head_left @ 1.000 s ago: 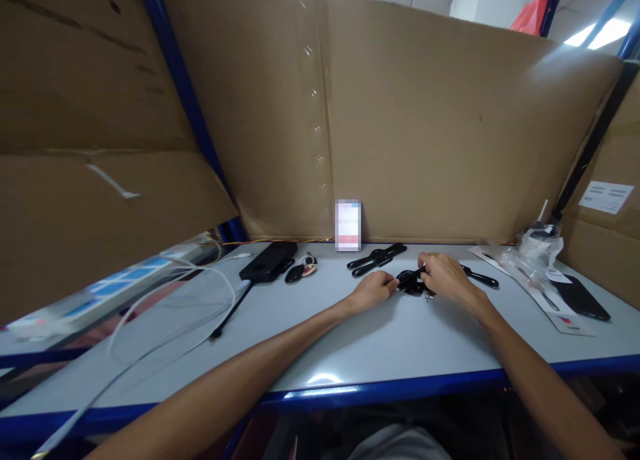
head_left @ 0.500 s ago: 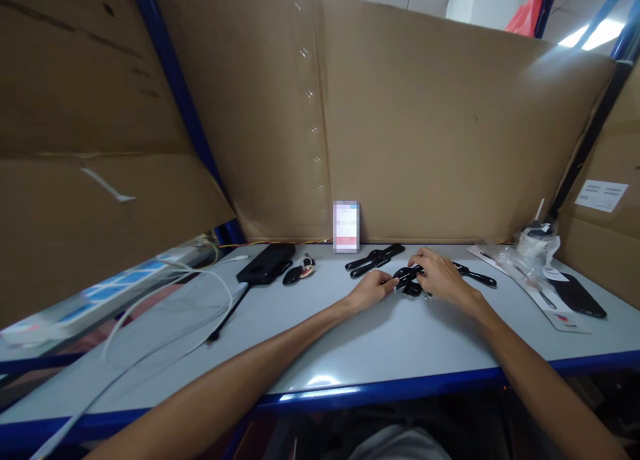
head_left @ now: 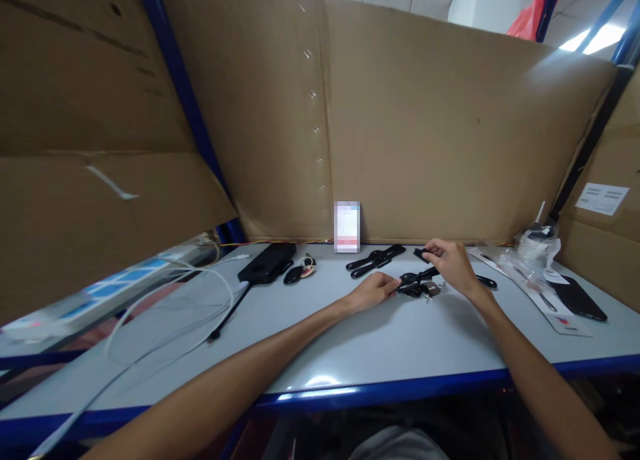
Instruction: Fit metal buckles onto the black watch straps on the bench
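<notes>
My left hand (head_left: 373,291) pinches the left end of a black clamp-like tool (head_left: 413,281) just over the grey-white tabletop (head_left: 350,340). Small metal parts hang or lie under that tool's right side; which, I cannot tell. Up and to the right, my right hand (head_left: 447,259) grips a small black piece (head_left: 423,254) between thumb and fingers, apart from the tool. A pair of black clamps (head_left: 375,260) lies behind my left hand. The handle of another black clamp (head_left: 487,282) shows to the right of my right wrist, its rest hidden.
A lit phone (head_left: 347,227) leans on the cardboard back wall (head_left: 425,113). Left are a black power bank (head_left: 268,263), keys with a black fob (head_left: 293,275), white cables and a power strip (head_left: 105,290). Right are clear packaging (head_left: 530,273) and a dark phone (head_left: 580,299).
My right hand has moved off the clamp-like tool, up and to the right, with a small black piece in its fingers. My left hand has stayed almost in place.
</notes>
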`<act>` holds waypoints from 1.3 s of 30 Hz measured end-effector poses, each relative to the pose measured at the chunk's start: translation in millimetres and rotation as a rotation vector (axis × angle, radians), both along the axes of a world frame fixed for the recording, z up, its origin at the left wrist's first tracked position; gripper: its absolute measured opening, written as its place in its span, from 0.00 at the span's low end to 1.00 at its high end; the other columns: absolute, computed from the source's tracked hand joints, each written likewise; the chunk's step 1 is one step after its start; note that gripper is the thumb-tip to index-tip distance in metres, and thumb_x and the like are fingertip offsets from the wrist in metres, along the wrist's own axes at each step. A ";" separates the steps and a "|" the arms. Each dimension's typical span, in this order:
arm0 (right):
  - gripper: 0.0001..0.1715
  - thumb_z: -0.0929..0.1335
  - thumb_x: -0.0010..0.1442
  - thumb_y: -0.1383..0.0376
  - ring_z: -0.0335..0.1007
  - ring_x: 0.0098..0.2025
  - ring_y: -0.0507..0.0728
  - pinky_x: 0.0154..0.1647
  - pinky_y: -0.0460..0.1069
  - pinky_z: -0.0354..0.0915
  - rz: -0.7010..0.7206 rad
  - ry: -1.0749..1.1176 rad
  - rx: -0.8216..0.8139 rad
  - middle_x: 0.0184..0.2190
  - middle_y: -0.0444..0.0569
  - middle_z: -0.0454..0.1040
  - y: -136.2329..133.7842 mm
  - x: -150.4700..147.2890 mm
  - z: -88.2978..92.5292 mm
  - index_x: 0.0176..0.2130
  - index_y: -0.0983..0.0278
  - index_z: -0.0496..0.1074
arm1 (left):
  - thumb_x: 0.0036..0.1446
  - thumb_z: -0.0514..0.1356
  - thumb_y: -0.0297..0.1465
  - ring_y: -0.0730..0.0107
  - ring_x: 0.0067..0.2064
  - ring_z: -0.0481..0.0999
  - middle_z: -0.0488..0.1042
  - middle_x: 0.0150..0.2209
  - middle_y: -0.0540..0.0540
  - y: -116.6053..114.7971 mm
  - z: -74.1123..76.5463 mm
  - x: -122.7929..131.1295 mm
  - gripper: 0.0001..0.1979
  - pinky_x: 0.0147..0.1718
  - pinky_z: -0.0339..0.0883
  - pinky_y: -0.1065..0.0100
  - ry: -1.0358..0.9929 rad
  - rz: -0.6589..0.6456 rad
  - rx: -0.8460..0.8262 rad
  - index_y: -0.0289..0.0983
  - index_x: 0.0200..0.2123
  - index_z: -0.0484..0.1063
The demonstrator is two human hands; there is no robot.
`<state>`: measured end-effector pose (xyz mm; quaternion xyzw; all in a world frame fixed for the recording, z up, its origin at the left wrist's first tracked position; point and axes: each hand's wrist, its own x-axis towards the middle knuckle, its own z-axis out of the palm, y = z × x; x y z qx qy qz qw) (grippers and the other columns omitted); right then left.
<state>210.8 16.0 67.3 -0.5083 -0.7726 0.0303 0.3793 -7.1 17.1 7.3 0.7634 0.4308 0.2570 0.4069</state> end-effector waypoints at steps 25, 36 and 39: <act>0.12 0.71 0.52 0.69 0.74 0.39 0.54 0.31 0.44 0.53 -0.124 -0.406 -0.382 0.37 0.46 0.81 16.7 17.5 -17.1 0.38 0.60 0.80 | 0.66 0.47 0.38 0.53 0.44 0.79 0.80 0.41 0.35 10.8 8.8 -14.6 0.20 0.39 0.64 0.62 0.791 0.401 0.462 0.36 0.39 0.77; 0.12 0.68 0.57 0.68 0.74 0.48 0.60 0.40 0.47 0.60 -0.199 -0.501 -0.351 0.43 0.53 0.80 14.0 21.5 -15.8 0.40 0.61 0.80 | 0.67 0.48 0.35 0.53 0.44 0.79 0.79 0.43 0.37 12.7 8.5 -17.6 0.15 0.39 0.67 0.60 0.851 0.349 0.593 0.34 0.46 0.70; 0.14 0.64 0.62 0.65 0.75 0.48 0.61 0.41 0.48 0.62 -0.355 -0.453 -0.280 0.43 0.55 0.80 20.5 36.9 -7.0 0.42 0.61 0.79 | 0.67 0.48 0.34 0.53 0.46 0.77 0.77 0.44 0.35 12.6 8.2 -16.7 0.15 0.39 0.68 0.60 0.859 0.341 0.621 0.33 0.46 0.70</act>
